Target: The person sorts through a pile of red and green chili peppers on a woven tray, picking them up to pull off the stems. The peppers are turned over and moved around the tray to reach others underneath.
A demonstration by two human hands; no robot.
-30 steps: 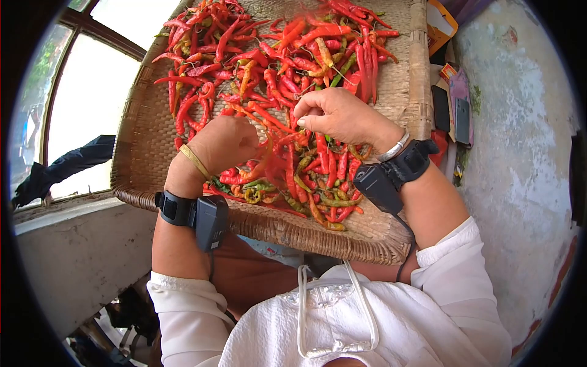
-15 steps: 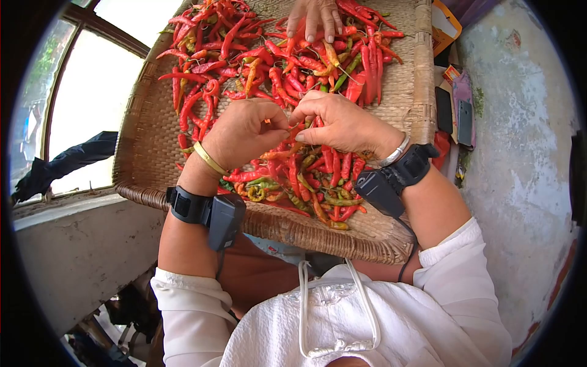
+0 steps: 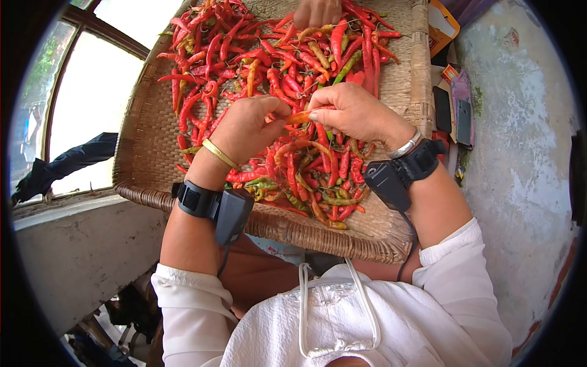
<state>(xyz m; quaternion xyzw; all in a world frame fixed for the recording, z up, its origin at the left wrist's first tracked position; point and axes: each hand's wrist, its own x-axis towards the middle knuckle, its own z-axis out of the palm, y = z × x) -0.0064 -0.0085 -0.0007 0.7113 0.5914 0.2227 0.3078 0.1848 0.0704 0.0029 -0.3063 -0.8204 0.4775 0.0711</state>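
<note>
An orange-red chili pepper (image 3: 298, 118) is stretched level between my two hands, above the pile. My left hand (image 3: 252, 125) pinches one end of it, its fingers curled. The other end is between the thumb and forefinger of my right hand (image 3: 351, 113). Below and around lie many chili peppers (image 3: 287, 73), mostly red, some green or yellowish. They rest in a shallow woven basket (image 3: 153, 122). A near heap of peppers (image 3: 306, 177) sits just under my wrists.
Another person's hand (image 3: 318, 12) reaches into the far side of the basket. To the right, two phones (image 3: 463, 122) and an orange box (image 3: 441, 27) stand beside the wall (image 3: 520, 122). A window (image 3: 92, 85) is on the left, with dark cloth (image 3: 67, 165) at its sill.
My hands have moved slightly apart, and a chili pepper now shows between them. The other person's hand has drawn back and closed up. A curved orange pepper now lies on the near heap.
</note>
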